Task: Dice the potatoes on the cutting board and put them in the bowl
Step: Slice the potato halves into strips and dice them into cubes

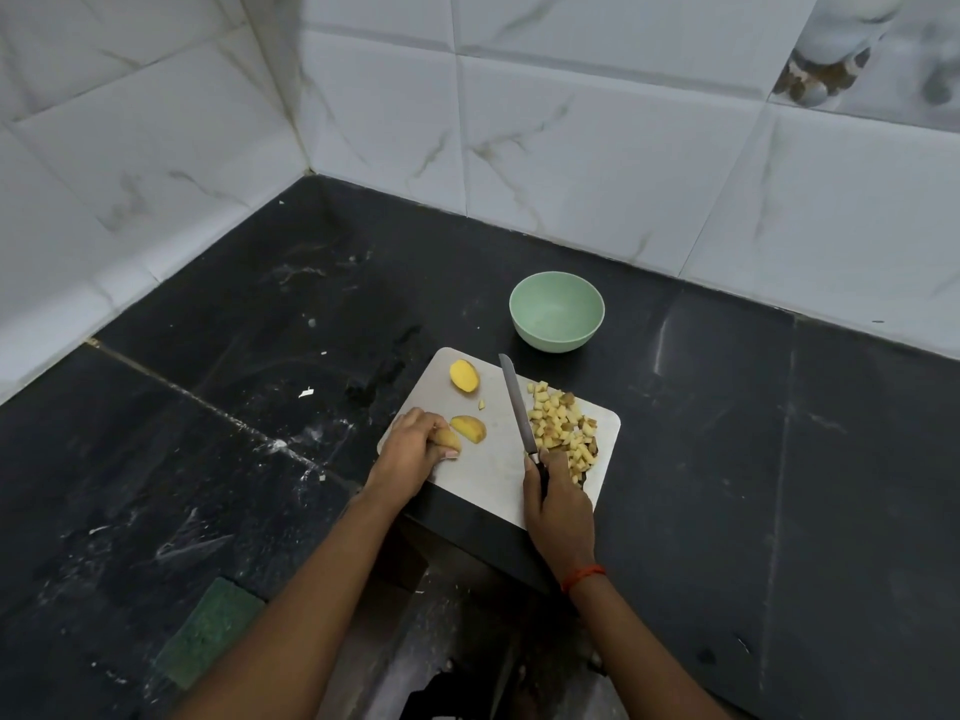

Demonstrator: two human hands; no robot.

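A heap of diced potato [563, 431] lay at the cutting board's [498, 475] right edge, the bowl [557, 310] held nothing. The left hand [413, 449] gripped a potato piece [448, 440]; the right hand [558, 504] clasped the knife [517, 405]. Two halves [464, 376] remained uncut.

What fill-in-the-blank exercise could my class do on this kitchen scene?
1. The right hand grips the ____ by its handle.
2. The green bowl is ____ inside.
3. The diced potato lies on the ____ side of the cutting board.
4. The left hand holds a piece of ____.

Missing words: knife; empty; right; potato.
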